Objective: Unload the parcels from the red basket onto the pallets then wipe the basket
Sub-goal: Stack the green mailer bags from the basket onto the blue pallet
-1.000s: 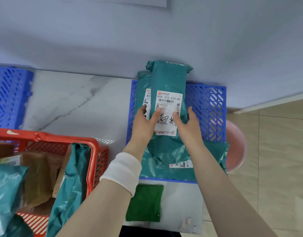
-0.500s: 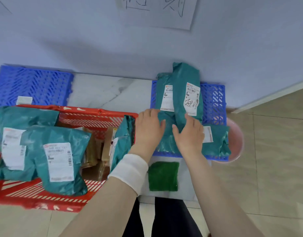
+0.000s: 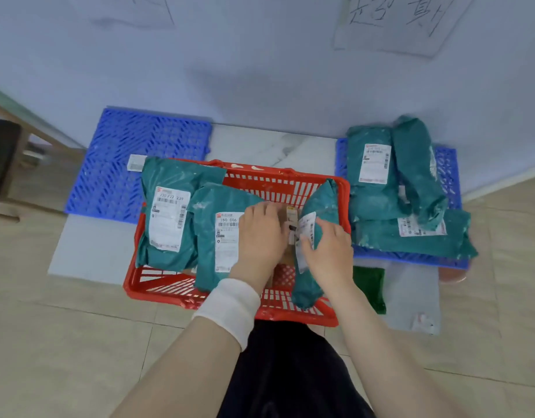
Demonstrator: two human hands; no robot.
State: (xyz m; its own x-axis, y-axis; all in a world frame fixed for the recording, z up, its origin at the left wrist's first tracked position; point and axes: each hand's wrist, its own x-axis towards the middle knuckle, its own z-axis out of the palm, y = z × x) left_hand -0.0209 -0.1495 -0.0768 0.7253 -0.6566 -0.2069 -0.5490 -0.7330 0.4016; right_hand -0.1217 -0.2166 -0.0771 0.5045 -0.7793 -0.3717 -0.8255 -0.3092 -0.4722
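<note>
Red basket (image 3: 157,289): right hand (image 3: 328,251) grips the upright teal parcel (image 3: 322,200) at its right edge; left hand (image 3: 260,236) alongside, grasp indiscernible.

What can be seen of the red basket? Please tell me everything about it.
The red basket is rectangular, seemingly plastic, with slotted walls and floor and white smears on its far rim. It stands upright on the ground between two blue pallets. Teal parcels lie in it, one overhanging its left rim, one on edge at the right. The left hand and right hand both reach inside.
</note>
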